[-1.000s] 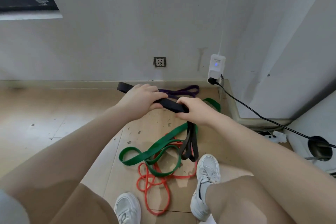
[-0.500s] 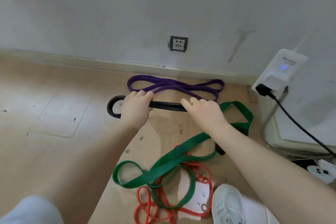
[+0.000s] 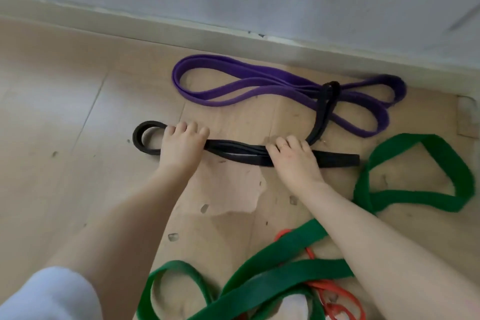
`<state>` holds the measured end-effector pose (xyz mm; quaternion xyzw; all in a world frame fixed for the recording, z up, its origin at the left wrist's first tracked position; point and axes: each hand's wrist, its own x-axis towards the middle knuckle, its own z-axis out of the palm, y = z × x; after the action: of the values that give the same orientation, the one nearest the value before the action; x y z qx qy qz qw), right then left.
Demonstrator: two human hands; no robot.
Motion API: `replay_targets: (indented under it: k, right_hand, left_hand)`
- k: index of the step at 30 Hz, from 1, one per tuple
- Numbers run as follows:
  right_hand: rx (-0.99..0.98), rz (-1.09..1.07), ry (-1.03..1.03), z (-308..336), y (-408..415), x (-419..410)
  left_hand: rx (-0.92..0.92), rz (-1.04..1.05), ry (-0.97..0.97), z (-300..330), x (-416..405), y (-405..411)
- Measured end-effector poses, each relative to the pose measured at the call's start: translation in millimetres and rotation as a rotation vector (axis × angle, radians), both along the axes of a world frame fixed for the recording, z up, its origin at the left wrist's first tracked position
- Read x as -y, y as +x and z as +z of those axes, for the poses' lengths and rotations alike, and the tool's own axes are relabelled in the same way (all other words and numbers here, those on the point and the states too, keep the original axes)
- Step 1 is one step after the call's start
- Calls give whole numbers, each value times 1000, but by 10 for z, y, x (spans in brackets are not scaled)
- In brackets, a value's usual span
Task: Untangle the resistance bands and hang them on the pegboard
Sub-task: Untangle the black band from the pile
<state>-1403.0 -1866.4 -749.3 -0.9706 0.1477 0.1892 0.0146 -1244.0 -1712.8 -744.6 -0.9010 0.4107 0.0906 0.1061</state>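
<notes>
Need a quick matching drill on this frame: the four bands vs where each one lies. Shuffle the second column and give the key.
Things:
1. purple band
2. black band
3. green band
4. orange band

Places:
A. mostly buried under another band, near the bottom edge
B. under both hands
C. nearest the baseboard
D. sprawled from bottom centre up to the right

Pairs: 1-C, 2-B, 3-D, 4-A
</notes>
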Motion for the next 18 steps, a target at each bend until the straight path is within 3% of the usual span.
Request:
replay_targets:
  k: [7, 9, 12, 14, 18]
  right_hand:
    - [80, -14, 46, 61, -277, 596]
    - [200, -87, 37, 122, -382, 677]
    - [338, -391, 104, 162, -573, 657]
    - [243, -525, 195, 126, -717, 612]
    - [36, -393, 249, 9, -936, 592]
  left_hand:
    - [-42, 228, -61, -162, 177, 7]
    - [-74, 189, -29, -148, 266, -143]
    - [-169, 5, -111, -106, 427, -456]
    - [-234, -124, -170, -110, 524, -672]
    - [-274, -205, -161, -191, 719, -870]
